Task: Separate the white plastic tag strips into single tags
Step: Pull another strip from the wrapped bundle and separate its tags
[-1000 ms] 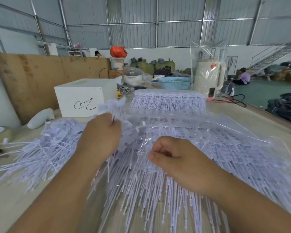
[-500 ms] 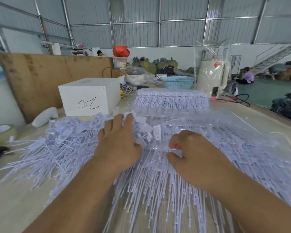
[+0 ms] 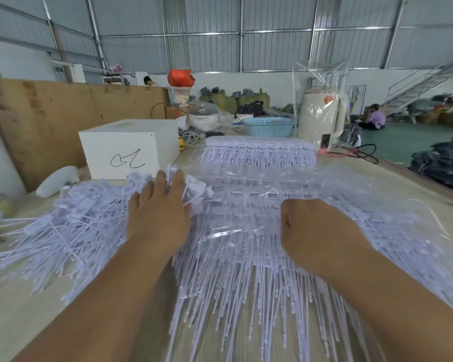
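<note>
Lying under both hands, tag strips (image 3: 236, 257) are half covered by a clear bag (image 3: 246, 178); left hand (image 3: 158, 218) is spread flat on loose tags (image 3: 71, 226), right hand (image 3: 317, 231) is fisted, contents unseen.

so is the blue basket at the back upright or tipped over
Upright. The blue basket sits level on the table with its open rim facing up. What it holds cannot be seen.

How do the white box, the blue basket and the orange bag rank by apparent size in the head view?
1. white box, though it stands nearest
2. blue basket
3. orange bag, farthest back, so true size is unsure
</note>
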Demonstrator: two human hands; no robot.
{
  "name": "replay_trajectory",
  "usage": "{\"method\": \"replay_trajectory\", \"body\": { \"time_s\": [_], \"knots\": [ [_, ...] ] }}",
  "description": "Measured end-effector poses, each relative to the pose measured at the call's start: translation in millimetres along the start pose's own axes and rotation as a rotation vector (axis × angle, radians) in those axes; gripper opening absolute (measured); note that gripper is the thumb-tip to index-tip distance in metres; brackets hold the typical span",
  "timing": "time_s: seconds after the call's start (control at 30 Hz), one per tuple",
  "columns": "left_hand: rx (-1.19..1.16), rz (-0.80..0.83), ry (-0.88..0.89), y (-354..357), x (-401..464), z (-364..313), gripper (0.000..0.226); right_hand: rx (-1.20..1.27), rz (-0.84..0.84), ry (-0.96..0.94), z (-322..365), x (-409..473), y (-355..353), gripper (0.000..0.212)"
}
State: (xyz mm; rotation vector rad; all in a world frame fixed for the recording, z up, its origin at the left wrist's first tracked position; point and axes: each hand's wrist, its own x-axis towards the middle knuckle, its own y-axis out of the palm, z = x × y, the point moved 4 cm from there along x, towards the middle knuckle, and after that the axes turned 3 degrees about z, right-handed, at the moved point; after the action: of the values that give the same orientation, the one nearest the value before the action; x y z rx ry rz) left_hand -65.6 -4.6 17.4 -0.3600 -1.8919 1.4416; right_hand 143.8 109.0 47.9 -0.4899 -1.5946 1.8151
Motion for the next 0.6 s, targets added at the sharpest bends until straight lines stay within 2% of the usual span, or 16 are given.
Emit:
{"method": "replay_trajectory", "body": {
  "time_s": [0.13, 0.23, 0.3, 0.37, 0.43, 0.53, 0.6],
  "knots": [
    [0.022, 0.036, -0.054, 4.2, -2.2, 0.2, 0.076, 0.114, -0.173, -0.01, -4.7, 4.6, -5.2, 0.013],
    [-0.027, 0.085, -0.06, 2.6, -5.0, -4.6, 0.087, 0.318, -0.342, -0.21, 1.0, 2.5, -6.0, 0.01],
    [-0.115, 0.11, -0.046, -0.9, -7.6, -10.7, 0.092, 0.478, -0.37, -0.306, 6.1, 0.6, -5.8, 0.012],
    [-0.208, 0.108, 0.01, -4.9, -10.9, -19.0, 0.09, 0.611, -0.328, -0.331, 8.2, 0.9, -1.1, 0.024],
    [-0.306, 0.033, 0.138, -10.2, -14.8, -29.2, 0.078, 0.664, -0.228, -0.321, 9.4, 3.5, 7.2, 0.023],
    [-0.359, -0.138, 0.413, -19.1, -21.0, -43.8, 0.046, 0.598, -0.029, -0.311, 11.8, 8.2, 26.2, 0.017],
    [-0.289, -0.121, 0.487, -14.7, -19.4, -47.8, 0.033, 0.427, 0.058, -0.354, 17.5, 7.6, 34.8, 0.017]
  ]
}}
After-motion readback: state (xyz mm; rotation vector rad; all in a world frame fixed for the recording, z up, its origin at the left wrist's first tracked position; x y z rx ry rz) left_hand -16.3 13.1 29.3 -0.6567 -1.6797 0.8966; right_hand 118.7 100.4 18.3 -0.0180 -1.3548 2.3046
